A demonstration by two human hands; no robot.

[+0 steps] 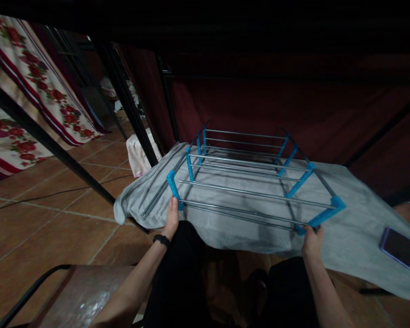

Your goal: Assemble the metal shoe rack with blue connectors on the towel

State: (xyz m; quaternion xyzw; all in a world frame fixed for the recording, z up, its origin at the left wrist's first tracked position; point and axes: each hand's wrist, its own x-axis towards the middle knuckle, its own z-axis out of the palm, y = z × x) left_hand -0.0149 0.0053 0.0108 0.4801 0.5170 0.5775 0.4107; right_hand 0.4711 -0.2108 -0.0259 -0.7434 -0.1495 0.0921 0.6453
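A shoe rack (pixel 239 193) of thin metal tubes and blue plastic connectors lies on a grey blanket in front of me. My left hand (pixel 171 217) grips the lower end of its near left blue connector (pixel 173 184). At the near right corner, my right hand (pixel 312 241) is closed around the lower end of another blue connector (pixel 328 212); some fingers are hidden. The upper near tube (pixel 253 192) has its left end apart from the left connector, while its right end meets the right one.
The grey blanket (pixel 355 241) covers a low surface, with a phone (pixel 398 247) at right. Black metal posts (pixel 130 105) stand at left, and a dark red curtain (pixel 253 100) hangs behind. A chair (pixel 75 296) is at lower left; a cable (pixel 54 195) crosses the tiled floor.
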